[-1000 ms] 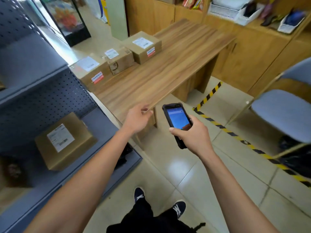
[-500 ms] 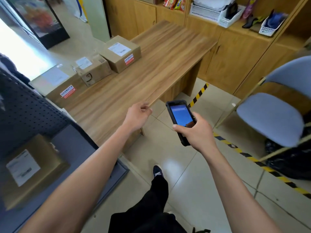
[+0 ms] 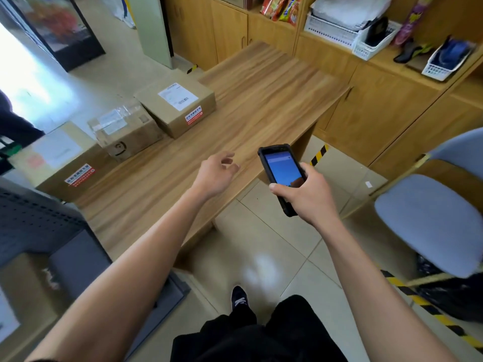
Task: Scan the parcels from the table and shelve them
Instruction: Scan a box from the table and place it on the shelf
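Observation:
Three cardboard parcels stand in a row along the left side of the wooden table (image 3: 261, 100): a large one (image 3: 60, 163) nearest, a small taped one (image 3: 125, 129) in the middle, and a labelled one (image 3: 180, 105) farthest. My right hand (image 3: 303, 192) grips a black handheld scanner (image 3: 281, 173) with a lit blue screen, over the table's right edge. My left hand (image 3: 217, 173) hovers above the tabletop with loosely curled fingers, holding nothing, right of the parcels.
A grey perforated metal shelf (image 3: 47, 231) stands at the lower left with a parcel (image 3: 23, 296) on it. A blue chair (image 3: 433, 220) sits at right. Wooden cabinets (image 3: 366, 100) with white baskets line the back. Yellow-black floor tape (image 3: 423, 304) runs at lower right.
I have stepped toward the table, so the parcels look closer. My left hand has lifted off the table's edge and moved out over the tabletop. The scanner stays in my right hand.

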`<state>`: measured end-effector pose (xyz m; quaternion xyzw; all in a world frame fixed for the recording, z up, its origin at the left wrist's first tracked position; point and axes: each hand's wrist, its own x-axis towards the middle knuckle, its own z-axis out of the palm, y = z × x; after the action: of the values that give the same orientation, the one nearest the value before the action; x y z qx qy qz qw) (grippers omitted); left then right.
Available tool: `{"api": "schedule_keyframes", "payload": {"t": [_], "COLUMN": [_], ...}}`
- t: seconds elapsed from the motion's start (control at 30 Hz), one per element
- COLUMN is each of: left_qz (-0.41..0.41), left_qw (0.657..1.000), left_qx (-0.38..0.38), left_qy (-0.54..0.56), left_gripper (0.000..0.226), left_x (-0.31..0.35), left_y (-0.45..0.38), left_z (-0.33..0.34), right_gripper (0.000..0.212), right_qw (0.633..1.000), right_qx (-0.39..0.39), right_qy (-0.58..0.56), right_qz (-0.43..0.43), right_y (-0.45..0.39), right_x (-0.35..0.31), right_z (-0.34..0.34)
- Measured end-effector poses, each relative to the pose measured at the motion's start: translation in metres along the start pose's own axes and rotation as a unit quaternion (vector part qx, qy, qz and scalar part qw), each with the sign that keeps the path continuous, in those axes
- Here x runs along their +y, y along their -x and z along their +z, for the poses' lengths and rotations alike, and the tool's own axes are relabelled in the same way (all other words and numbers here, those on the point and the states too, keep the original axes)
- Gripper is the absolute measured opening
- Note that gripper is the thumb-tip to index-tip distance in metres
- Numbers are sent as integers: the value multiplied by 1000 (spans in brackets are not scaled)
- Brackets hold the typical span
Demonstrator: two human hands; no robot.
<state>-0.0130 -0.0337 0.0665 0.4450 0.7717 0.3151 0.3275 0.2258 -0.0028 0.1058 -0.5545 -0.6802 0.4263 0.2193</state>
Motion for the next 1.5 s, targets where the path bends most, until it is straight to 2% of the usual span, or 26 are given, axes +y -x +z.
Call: {"api": "schedule_keyframes", "payload": {"t": [0.17,0.47,0.67,1.0,1.07,1.17,1.3,1.5], "left_qz": [-16,-74,-121,-184,-204,-247,-313,-373], "left_qw": [999,987,968,945,944,937,899,857], "left_qx": [37,110,151,166,180,232,298,307], "left_qy": [-30,-93,-162,-213,-188,-85,72,181], "left_gripper": [49,51,54,53,51,48,47,62], "left_x": [24,55,44,-12,-30,-57,-90,-126], "left_y": [-51,-120,-139,-178,-191,-211,-235,-263], "left_z": [5,8,-1,-38,-48,-65,-84,-92], "right_gripper": [47,46,51,42,44,46,45,46], "right_qw": [998,988,974,961,958,951,945,941], "right_qx": [-7,-99,-158,-213,-223,-243,-258,-274], "right_qy": [37,51,59,79,93,116,139,150], "right_qz": [-42,-110,-151,-157,-155,-150,-145,-128], "right_y": [-68,-188,-237,-311,-327,-348,-369,-389], "right_x": [-7,-26,-40,-71,-79,-94,-109,-122], "right_z": [-14,-37,-27,33,51,77,107,139]}}
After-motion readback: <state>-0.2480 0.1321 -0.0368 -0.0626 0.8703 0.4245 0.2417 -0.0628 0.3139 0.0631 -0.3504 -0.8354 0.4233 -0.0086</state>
